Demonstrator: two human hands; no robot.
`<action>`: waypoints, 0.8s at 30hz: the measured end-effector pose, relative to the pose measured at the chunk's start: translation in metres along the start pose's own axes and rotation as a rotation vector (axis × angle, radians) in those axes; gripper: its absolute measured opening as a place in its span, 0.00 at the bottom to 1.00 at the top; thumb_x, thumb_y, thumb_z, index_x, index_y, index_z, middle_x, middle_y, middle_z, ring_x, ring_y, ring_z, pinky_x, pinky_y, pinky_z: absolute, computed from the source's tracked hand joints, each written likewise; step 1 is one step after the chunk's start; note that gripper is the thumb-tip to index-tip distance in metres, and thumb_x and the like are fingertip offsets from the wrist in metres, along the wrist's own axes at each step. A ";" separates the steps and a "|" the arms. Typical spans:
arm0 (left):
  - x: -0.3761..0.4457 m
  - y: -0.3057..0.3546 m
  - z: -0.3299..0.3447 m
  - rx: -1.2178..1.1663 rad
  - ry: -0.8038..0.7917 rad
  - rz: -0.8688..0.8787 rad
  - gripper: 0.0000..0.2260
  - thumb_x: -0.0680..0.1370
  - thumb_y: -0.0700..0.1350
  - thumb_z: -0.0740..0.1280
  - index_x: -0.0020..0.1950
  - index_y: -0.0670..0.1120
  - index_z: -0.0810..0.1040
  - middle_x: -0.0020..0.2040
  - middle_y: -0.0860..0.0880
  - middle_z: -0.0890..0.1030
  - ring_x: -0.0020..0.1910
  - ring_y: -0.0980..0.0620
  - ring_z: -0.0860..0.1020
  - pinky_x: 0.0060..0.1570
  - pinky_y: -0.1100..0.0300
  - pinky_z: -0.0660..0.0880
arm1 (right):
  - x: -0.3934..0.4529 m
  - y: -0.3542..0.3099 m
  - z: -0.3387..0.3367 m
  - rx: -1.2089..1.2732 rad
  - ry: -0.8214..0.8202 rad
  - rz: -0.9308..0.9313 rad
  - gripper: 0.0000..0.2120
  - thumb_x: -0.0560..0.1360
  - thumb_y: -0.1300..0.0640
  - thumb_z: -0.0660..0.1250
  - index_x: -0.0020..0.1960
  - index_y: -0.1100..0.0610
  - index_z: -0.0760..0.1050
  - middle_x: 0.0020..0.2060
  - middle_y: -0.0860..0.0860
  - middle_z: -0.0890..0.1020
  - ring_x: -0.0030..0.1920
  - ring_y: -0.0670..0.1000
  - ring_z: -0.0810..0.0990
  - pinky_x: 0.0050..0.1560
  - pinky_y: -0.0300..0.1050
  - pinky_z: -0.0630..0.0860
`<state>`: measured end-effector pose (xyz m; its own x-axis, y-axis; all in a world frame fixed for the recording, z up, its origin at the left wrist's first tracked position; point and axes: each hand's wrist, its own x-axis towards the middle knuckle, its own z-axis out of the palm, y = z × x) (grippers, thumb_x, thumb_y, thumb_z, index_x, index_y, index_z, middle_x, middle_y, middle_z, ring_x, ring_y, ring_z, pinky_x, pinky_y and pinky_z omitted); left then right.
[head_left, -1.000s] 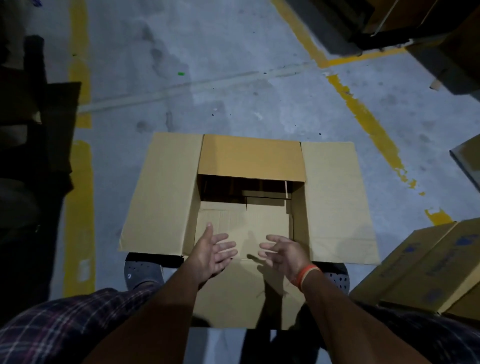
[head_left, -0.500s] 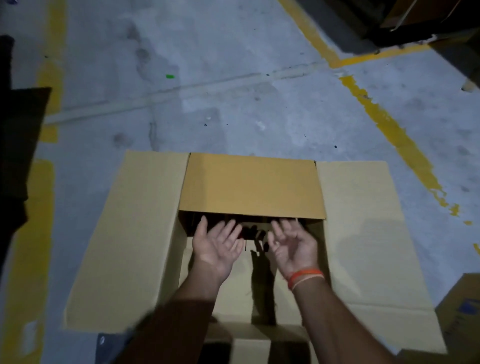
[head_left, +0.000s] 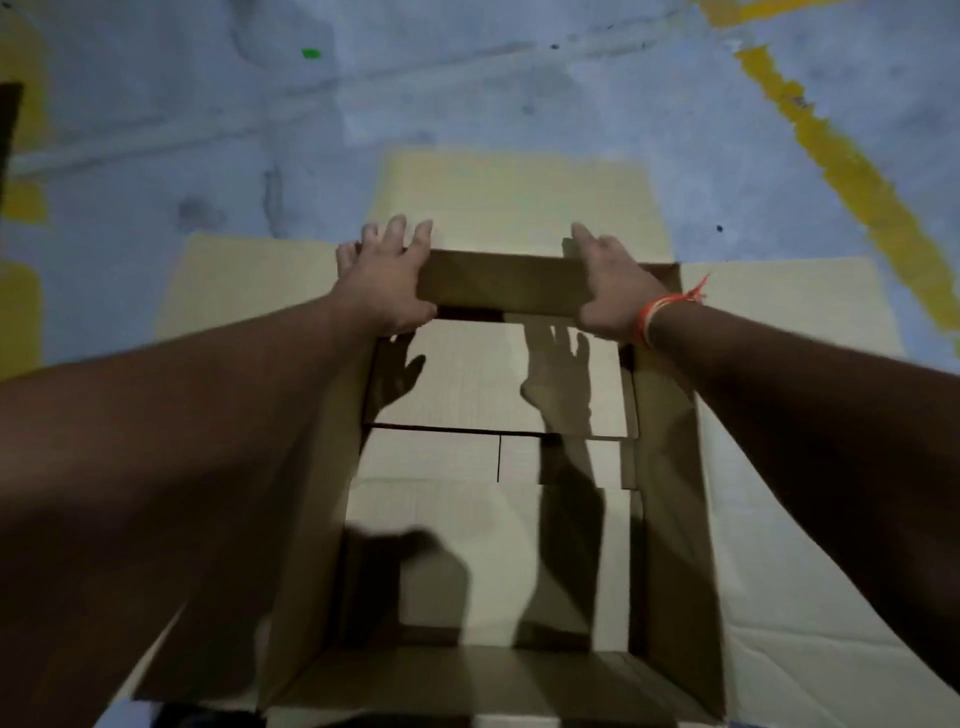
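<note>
An open brown cardboard box (head_left: 670, 467) stands on the concrete floor right below me, its four flaps spread outward. My left hand (head_left: 387, 278) lies on the left end of the far flap (head_left: 509, 208) at its fold, fingers straight and spread over the edge, thumb on the inner wall. My right hand (head_left: 610, 283), with an orange thread band at the wrist, rests on the right end of the same fold, fingers extended. The box floor is bare cardboard crossed by the shadows of my arms.
The grey concrete floor (head_left: 208, 130) surrounds the box. A worn yellow painted line (head_left: 852, 171) runs diagonally at the upper right, and yellow patches (head_left: 21, 291) mark the left edge. A small green speck (head_left: 310, 53) lies far ahead.
My view has closed in over the box. Both hands have moved forward from the box's middle onto the far flap's fold and spread apart. The far flap now lies pushed outward.
</note>
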<state>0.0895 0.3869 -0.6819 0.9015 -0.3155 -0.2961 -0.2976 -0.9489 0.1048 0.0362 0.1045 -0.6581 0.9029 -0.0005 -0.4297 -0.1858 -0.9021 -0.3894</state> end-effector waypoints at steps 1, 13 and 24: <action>-0.002 -0.002 0.007 0.042 0.013 0.011 0.48 0.73 0.56 0.73 0.83 0.52 0.46 0.82 0.45 0.51 0.80 0.37 0.50 0.75 0.36 0.51 | -0.001 -0.001 0.008 -0.033 -0.011 -0.014 0.53 0.64 0.60 0.66 0.83 0.50 0.42 0.81 0.55 0.53 0.81 0.57 0.49 0.77 0.61 0.60; -0.150 0.011 0.053 -0.134 0.111 -0.532 0.56 0.73 0.33 0.71 0.78 0.68 0.33 0.81 0.42 0.34 0.78 0.26 0.49 0.69 0.28 0.60 | -0.112 -0.016 0.118 -0.097 0.031 -0.115 0.54 0.71 0.61 0.67 0.80 0.46 0.31 0.81 0.47 0.39 0.81 0.51 0.40 0.79 0.60 0.57; -0.219 0.014 0.048 0.057 -0.015 -0.420 0.42 0.80 0.34 0.64 0.83 0.57 0.42 0.64 0.39 0.75 0.41 0.53 0.75 0.38 0.62 0.72 | -0.228 -0.072 0.178 0.215 -0.203 -0.006 0.46 0.74 0.59 0.70 0.83 0.49 0.46 0.81 0.50 0.56 0.80 0.52 0.57 0.79 0.49 0.57</action>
<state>-0.1274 0.4421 -0.6608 0.9439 0.0988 -0.3153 0.0770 -0.9938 -0.0807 -0.2257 0.2465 -0.6772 0.8123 0.1101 -0.5727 -0.2783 -0.7898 -0.5466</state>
